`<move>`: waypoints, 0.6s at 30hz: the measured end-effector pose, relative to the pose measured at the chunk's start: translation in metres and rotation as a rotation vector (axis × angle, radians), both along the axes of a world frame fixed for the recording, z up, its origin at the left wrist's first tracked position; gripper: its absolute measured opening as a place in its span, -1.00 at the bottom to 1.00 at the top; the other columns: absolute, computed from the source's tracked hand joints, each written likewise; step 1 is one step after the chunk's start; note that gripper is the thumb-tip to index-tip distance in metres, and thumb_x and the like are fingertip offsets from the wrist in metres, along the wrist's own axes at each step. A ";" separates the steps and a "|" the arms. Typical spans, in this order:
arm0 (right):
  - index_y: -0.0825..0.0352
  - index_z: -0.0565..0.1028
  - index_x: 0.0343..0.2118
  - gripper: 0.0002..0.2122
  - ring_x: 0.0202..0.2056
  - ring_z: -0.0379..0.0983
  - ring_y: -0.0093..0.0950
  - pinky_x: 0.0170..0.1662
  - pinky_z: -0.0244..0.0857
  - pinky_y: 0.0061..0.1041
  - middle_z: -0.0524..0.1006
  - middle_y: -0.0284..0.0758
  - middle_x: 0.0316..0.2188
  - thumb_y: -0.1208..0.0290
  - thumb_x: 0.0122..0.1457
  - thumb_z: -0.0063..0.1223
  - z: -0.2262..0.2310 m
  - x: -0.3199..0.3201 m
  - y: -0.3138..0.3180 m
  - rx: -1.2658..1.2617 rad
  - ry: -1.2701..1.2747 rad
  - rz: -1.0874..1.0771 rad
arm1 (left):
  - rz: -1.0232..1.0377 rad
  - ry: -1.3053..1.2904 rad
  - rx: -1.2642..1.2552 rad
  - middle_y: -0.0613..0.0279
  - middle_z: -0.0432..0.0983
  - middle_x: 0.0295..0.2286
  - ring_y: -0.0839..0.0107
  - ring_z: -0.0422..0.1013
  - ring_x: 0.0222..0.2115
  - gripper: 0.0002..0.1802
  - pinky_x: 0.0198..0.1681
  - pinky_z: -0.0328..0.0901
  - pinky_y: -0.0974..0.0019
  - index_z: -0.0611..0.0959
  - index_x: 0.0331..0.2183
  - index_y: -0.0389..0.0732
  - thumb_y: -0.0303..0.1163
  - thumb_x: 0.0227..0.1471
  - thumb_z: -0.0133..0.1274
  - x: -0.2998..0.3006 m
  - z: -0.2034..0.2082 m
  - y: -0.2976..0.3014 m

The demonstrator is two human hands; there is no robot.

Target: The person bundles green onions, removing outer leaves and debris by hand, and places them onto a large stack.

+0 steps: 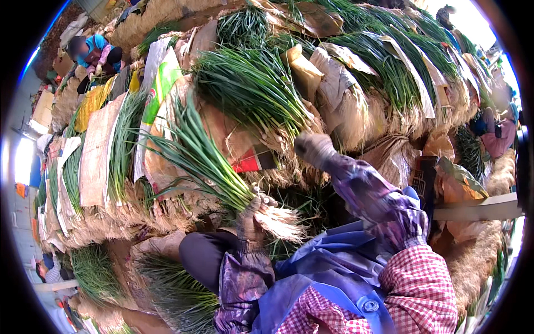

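Observation:
My left hand (256, 210), in a soiled glove, is wrapped round a bunch of green onions (214, 161). The long green leaves fan out toward the upper left. Their pale roots (281, 221) stick out on the right of my fist. My right hand (315, 149), also gloved, is raised beside the root ends of a larger heap of green onions (253, 89). Motion blurs it, and its fingers do not show clearly. A brown sheet (219, 125) with a red and black patch lies beneath that heap.
Rows of bundled green onions with sacks (103, 150) between them stretch ahead and to the left. More leaves (178, 289) lie by my left knee. Other people work at the upper left (100, 53), lower left and right edge. A pale bar (478, 207) juts in from the right.

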State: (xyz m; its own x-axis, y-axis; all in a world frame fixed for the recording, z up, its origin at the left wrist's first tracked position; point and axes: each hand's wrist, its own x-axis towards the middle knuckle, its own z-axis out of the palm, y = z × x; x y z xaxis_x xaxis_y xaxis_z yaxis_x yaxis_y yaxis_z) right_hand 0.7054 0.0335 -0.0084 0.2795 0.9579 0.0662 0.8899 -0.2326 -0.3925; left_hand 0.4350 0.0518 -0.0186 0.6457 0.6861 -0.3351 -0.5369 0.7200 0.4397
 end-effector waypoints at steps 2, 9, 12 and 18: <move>0.18 0.44 -0.52 -0.93 -0.48 0.44 -0.34 -0.45 0.34 -0.34 0.44 -0.31 -0.57 0.36 -0.05 0.06 -0.004 -0.001 -0.004 -0.183 -0.192 -0.033 | 0.009 -0.023 0.011 0.27 0.45 -0.49 0.34 0.40 -0.40 -0.72 -0.23 0.35 0.16 0.47 -0.24 -0.22 -0.43 -0.06 0.13 0.003 0.007 0.003; 0.27 0.45 -0.45 -0.85 -0.51 0.46 -0.28 -0.51 0.32 -0.32 0.46 -0.26 -0.54 0.30 0.00 0.01 -0.036 0.055 0.019 -0.199 -0.318 -0.073 | 0.012 0.010 0.064 0.26 0.43 -0.49 0.35 0.39 -0.41 -0.67 -0.25 0.34 0.20 0.44 -0.24 -0.23 -0.44 -0.09 0.17 0.018 0.014 0.000; 0.24 0.47 -0.52 -0.90 -0.56 0.47 -0.33 -0.51 0.37 -0.30 0.47 -0.30 -0.65 0.37 0.04 -0.04 -0.011 -0.018 -0.013 -0.456 -0.113 0.317 | 0.037 -0.039 0.083 0.29 0.43 -0.49 0.36 0.39 -0.40 -0.67 -0.20 0.32 0.18 0.45 -0.20 -0.22 -0.42 -0.06 0.13 0.001 0.006 0.006; 0.23 0.49 -0.43 -0.79 -0.42 0.48 -0.38 -0.40 0.36 -0.36 0.50 -0.28 -0.37 0.20 0.00 0.09 -0.002 0.021 0.015 -0.124 -0.238 -0.072 | -0.096 -0.035 -0.005 0.28 0.44 -0.48 0.36 0.39 -0.39 -0.70 -0.18 0.29 0.18 0.46 -0.18 -0.22 -0.41 -0.01 0.08 -0.001 -0.009 0.005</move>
State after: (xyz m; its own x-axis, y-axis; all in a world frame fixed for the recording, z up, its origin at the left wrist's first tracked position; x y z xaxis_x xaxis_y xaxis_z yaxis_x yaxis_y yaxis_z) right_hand 0.7266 0.0487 -0.0099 0.3376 0.9410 0.0215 0.9331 -0.3316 -0.1393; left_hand 0.4344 0.0563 -0.0280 0.7199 0.6188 -0.3142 -0.4803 0.7710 0.4182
